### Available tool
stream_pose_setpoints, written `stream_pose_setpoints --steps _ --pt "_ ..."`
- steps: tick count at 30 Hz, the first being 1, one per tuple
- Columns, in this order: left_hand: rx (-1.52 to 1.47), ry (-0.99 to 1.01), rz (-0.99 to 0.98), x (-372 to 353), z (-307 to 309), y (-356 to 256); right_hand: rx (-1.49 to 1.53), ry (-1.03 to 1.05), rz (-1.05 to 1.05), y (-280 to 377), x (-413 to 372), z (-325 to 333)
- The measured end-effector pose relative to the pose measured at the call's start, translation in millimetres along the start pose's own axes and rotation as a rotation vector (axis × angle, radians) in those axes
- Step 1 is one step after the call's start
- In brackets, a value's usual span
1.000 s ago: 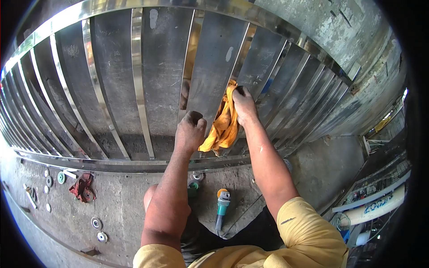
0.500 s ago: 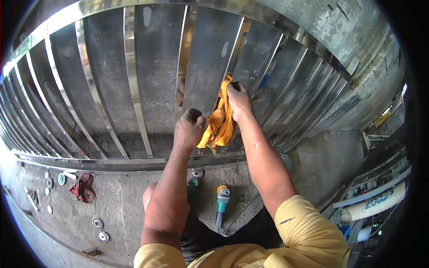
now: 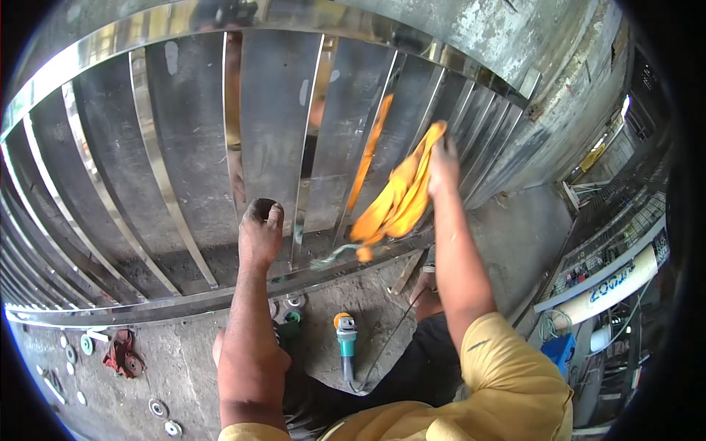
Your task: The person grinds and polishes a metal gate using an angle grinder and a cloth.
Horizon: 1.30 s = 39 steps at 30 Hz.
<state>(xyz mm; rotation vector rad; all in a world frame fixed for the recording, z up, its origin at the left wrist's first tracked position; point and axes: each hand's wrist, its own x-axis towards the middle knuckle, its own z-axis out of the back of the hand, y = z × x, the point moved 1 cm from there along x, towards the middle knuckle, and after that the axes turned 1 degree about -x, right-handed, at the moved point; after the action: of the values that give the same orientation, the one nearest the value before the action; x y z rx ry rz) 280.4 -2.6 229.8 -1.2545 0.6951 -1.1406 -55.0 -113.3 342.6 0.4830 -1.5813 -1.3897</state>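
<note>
My left hand [image 3: 260, 234] is closed round the lower part of an upright polished metal bar [image 3: 232, 110] in a curved railing. An orange-yellow cloth [image 3: 403, 192] hangs bunched from my right hand [image 3: 443, 165], its lower end trailing down and left in front of the bars. Motion smears the right fingers a little, but they are shut on the cloth. An orange reflection shows on a bar left of the cloth.
An angle grinder [image 3: 346, 345] lies on the concrete floor between my legs, its cord running right. Several discs and a dark red rag [image 3: 123, 354] lie at lower left. The railing's top rail [image 3: 294, 18] curves across. A white pipe [image 3: 607, 289] and a blue box [image 3: 559, 351] are at right.
My right hand has swung the cloth right, away from the bar it was against. My left hand keeps hold of the same bar. The view has turned right.
</note>
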Motion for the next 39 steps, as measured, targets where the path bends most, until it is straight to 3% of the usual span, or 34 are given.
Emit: stream_pose_setpoints --steps 2,3,5,8,9,12,20,29,32,36,39 --pt "0.003 0.006 0.01 1.2 -6.0 -2.4 0.095 0.102 0.198 18.0 52.0 1.9" --pt "0.007 0.022 0.01 1.9 -8.4 -4.9 0.122 0.134 0.127 59.8 41.7 -4.8" --pt "-0.005 0.021 0.012 1.7 -13.1 -10.9 -0.074 0.133 0.328 45.2 105.7 -13.9" --pt "0.005 0.011 -0.011 3.6 -23.3 -9.2 -0.532 -0.154 0.484 59.0 133.3 -33.8" --pt "0.015 0.005 -0.023 5.1 -25.4 -7.8 -0.507 -0.208 0.528 60.8 135.7 -38.3" --pt "0.007 0.046 -0.002 6.1 -30.9 -7.8 -0.688 -0.272 0.516 66.2 129.2 -42.4" --pt "0.034 0.07 -0.007 4.0 -35.4 -16.5 -0.576 -0.238 0.637 57.3 126.9 -34.0" --pt "0.016 0.094 0.001 4.5 -45.4 -11.8 -0.637 -0.03 0.463 -3.2 78.0 -18.2" --pt "0.051 0.111 0.033 4.1 -49.0 -11.9 -0.764 0.095 0.44 10.2 126.3 -15.1" --pt "0.052 0.139 0.021 1.6 -50.3 -17.0 -0.859 -0.055 0.555 62.1 169.9 -26.1" --pt "0.065 0.134 -0.005 1.8 -50.5 -12.6 -0.76 -0.121 0.568 48.3 142.9 -29.4"
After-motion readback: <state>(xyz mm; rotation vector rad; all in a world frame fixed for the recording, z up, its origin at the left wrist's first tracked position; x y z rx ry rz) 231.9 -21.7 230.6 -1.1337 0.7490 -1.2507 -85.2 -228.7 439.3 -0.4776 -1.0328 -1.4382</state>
